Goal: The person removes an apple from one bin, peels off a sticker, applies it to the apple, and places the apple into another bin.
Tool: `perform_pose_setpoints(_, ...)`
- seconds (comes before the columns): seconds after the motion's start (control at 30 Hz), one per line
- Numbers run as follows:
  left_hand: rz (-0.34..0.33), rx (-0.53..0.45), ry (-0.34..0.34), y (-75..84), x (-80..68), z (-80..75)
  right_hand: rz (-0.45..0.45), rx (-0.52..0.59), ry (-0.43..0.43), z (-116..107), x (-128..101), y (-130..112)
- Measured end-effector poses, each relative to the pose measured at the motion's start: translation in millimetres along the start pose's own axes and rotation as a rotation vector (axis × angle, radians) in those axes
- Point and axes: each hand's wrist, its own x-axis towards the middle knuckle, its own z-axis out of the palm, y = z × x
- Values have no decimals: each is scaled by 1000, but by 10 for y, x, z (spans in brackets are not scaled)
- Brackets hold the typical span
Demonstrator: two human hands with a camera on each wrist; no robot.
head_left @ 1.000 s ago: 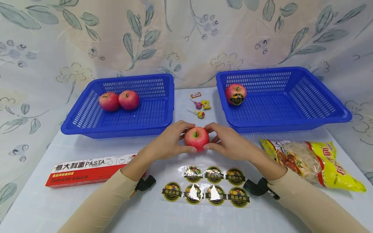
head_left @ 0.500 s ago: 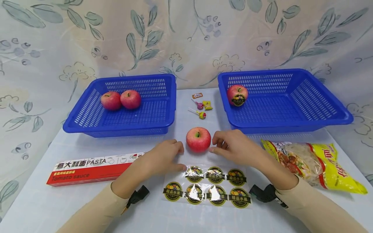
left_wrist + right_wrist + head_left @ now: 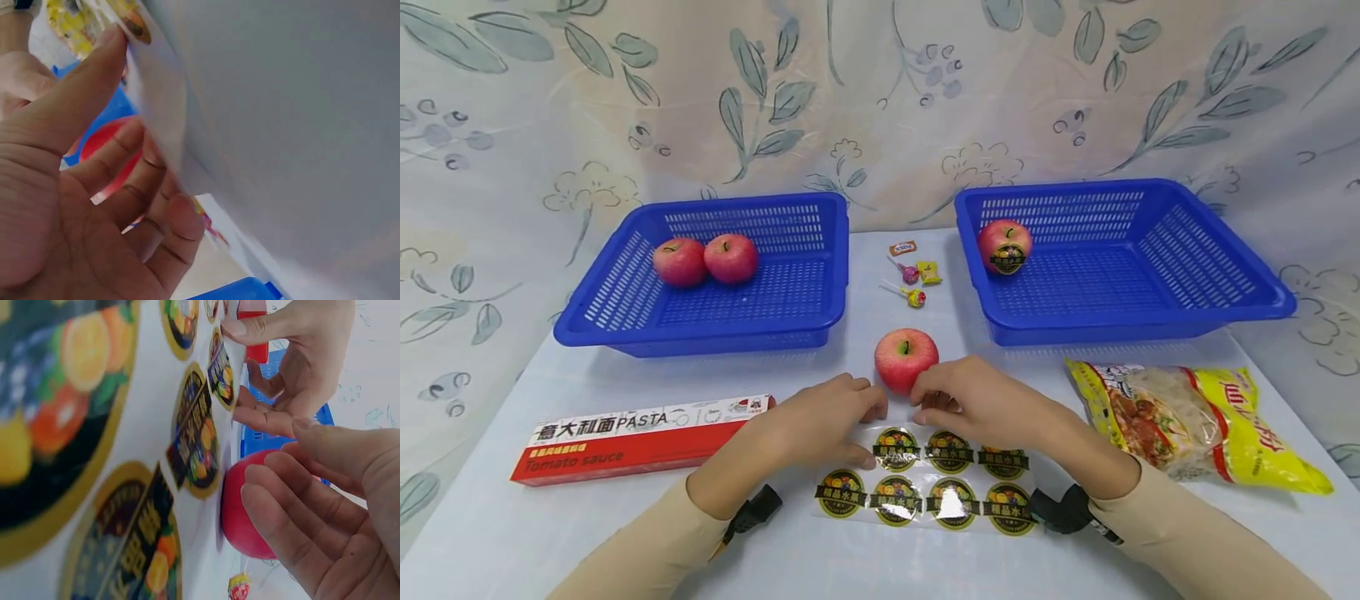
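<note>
A red apple (image 3: 904, 354) stands on the table, stem up, between my two hands. In front of it lies a clear sheet (image 3: 922, 475) of round black and gold fruit stickers (image 3: 897, 500). My left hand (image 3: 823, 421) is at the sheet's far left corner, its thumb at the sheet's edge in the left wrist view and its fingers loosely bent. Just right of it, my right hand (image 3: 977, 404) hovers by the sheet's far edge, close to the near side of the apple (image 3: 244, 506). The right fingers are relaxed and grip nothing in the right wrist view.
At the back left a blue basket (image 3: 797, 337) holds two plain apples (image 3: 731, 258). Another blue basket (image 3: 1120, 329) at the right holds one stickered apple (image 3: 1002, 237). Several candies (image 3: 916, 297) lie between. A pasta box (image 3: 640, 440) and a yellow food bag (image 3: 1187, 421) flank the hands.
Both hands have let go of the apple and drawn back toward the sticker sheet. The right hand has moved left, nearer the left hand. The apple stays in place.
</note>
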Motion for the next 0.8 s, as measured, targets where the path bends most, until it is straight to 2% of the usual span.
perform_pose_setpoints(0.13,50,-7,-26,-6,6,6,-19,22,-28,49,16,-11)
perform_pose_setpoints(0.33,97,-83,11,-36,-53,-24,-37,46,-53,105,53,-30)
perform_pose_setpoints(0.63,110,-117,50,-43,-99,-96,-88,-59,-8,149,105,-65)
perform_pose_setpoints(0.8,109,-124,41,-60,-91,-81,-91,-57,-25,146,112,-73)
